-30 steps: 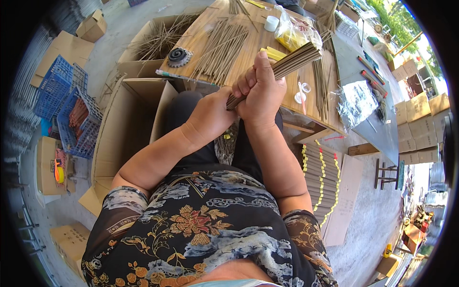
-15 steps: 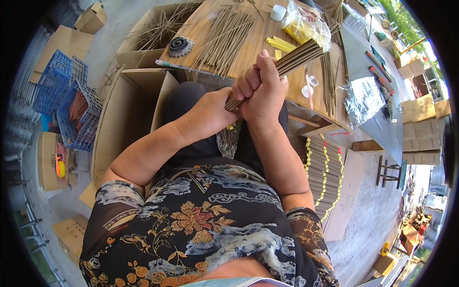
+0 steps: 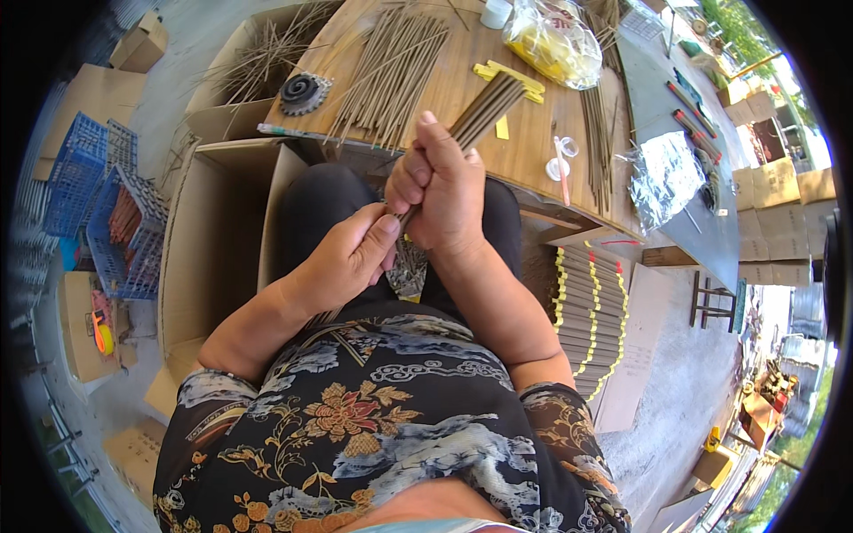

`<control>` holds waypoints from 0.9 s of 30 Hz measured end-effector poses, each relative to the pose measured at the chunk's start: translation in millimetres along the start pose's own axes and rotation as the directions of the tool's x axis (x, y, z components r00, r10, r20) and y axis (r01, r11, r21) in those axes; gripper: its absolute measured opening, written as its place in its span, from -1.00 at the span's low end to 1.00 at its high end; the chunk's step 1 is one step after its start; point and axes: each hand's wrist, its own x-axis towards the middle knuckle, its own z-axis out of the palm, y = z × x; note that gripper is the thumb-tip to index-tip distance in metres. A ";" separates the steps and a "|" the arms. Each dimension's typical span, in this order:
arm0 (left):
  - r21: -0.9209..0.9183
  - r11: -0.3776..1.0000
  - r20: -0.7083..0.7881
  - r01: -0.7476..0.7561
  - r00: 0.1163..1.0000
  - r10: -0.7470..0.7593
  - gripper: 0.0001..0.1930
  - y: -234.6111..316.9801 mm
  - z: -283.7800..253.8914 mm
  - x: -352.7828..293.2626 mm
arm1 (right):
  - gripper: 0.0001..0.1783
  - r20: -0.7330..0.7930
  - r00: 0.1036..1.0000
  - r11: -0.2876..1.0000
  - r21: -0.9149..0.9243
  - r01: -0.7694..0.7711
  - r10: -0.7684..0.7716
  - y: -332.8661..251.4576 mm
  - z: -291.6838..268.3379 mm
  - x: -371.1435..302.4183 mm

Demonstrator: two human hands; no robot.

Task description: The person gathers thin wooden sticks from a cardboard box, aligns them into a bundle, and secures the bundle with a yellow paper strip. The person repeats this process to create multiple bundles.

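Note:
A bundle of thin brown incense sticks (image 3: 488, 108) slants across my lap, its upper end pointing at the table. My right hand (image 3: 441, 188) is wrapped round the middle of it, thumb up. Lower down, my left hand (image 3: 348, 250) closes on the same bundle, its thumb beside the right hand's little-finger side. Some stick ends show below the left wrist, against the shirt. On the wooden table (image 3: 533, 120) in front lie a loose pile of similar sticks (image 3: 391, 75), yellow strips (image 3: 509, 82) and a plastic bag with yellow contents (image 3: 553, 44).
An open cardboard box (image 3: 218, 231) stands left of my knees; another box (image 3: 258, 67) behind it holds jumbled sticks. A dark coil on a toothed base (image 3: 305, 93) sits at the table's left corner. Yellow-banded stick bundles (image 3: 588, 311) lie at right. Blue crates (image 3: 124, 235) stand far left.
Both hands have come down and left in the picture with the bundle, which is now steeper. Less of it sticks out above my right hand, and sticks now show below my left wrist.

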 end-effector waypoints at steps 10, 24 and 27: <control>-0.128 0.992 -0.148 -0.016 0.989 -0.003 -0.68 -7.7 -25.2 27.1 | -0.55 0.119 0.832 0.590 -0.652 0.477 -0.541 -37.8 -52.6 90.5; -0.271 0.962 -0.146 -0.026 0.989 -0.015 -0.65 10.4 -46.7 37.7 | -0.73 0.039 0.923 -0.636 -0.736 -0.234 -0.384 -39.7 -168.7 129.8; -0.263 0.964 -0.153 -0.048 0.988 0.008 -0.66 11.4 -46.9 36.3 | -0.72 0.200 0.867 -0.622 -0.769 -0.149 -0.456 -46.4 -149.8 122.2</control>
